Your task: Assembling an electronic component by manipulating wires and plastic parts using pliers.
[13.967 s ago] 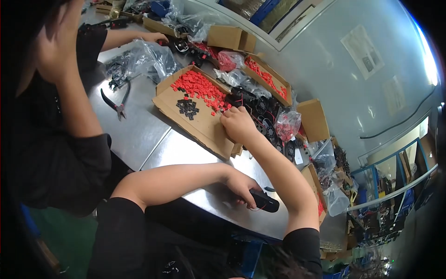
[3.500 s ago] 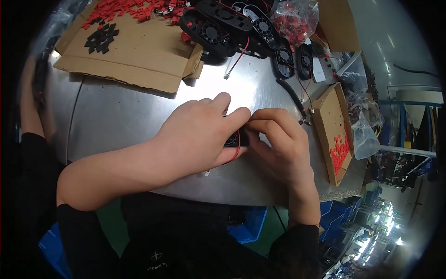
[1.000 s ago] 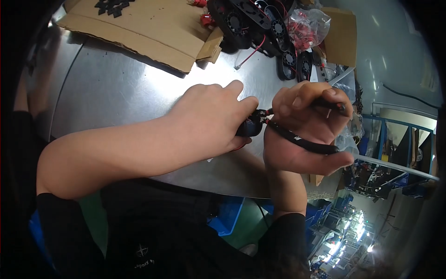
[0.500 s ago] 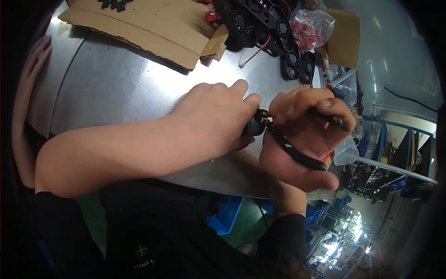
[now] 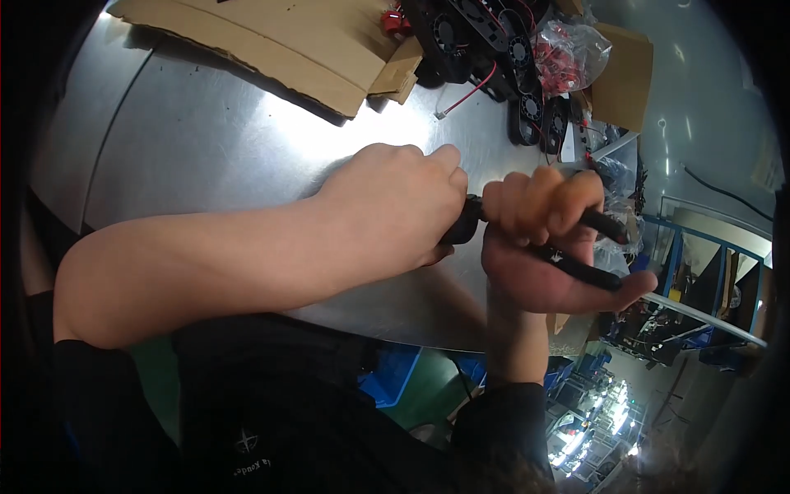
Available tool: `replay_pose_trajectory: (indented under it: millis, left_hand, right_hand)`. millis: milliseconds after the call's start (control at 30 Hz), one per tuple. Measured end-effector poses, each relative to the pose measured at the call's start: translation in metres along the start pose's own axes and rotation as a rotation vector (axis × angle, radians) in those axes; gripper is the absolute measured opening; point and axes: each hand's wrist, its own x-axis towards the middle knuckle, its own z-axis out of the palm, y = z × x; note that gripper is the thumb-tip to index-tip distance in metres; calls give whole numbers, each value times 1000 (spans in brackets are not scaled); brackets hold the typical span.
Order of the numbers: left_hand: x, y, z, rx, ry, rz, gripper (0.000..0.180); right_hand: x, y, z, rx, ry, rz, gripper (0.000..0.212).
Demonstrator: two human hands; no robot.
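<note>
— Left hand [image 5: 387, 210] closed over small black part [image 5: 462, 224], frame centre, above desk [image 5: 206, 123]?
— Yes; right hand [image 5: 547, 247] clenching black pliers [image 5: 588, 247]. Best squeezed squarely, part steadied.

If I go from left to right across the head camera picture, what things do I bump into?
Cardboard sheet → left hand → small black part pinched under it → right hand gripping black-handled pliers → bag of red pieces at the far side of the metal table.
</note>
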Motion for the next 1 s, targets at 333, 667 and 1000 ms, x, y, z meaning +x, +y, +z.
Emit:
replay_pose_trajectory:
  millis: [333, 667, 1000]
  left_hand:
    - [19, -24, -6, 161, -64, 302, 46]
    - [27, -29, -11, 112, -106, 395, 41]
    - [30, -29, -17, 78, -162, 372, 38]
  right_hand:
    - [11, -4, -36, 95, -306, 27, 67]
    - [39, 9, -68, 359, -558, 96, 60]
    - [64, 24, -61, 605, -983, 110, 66]
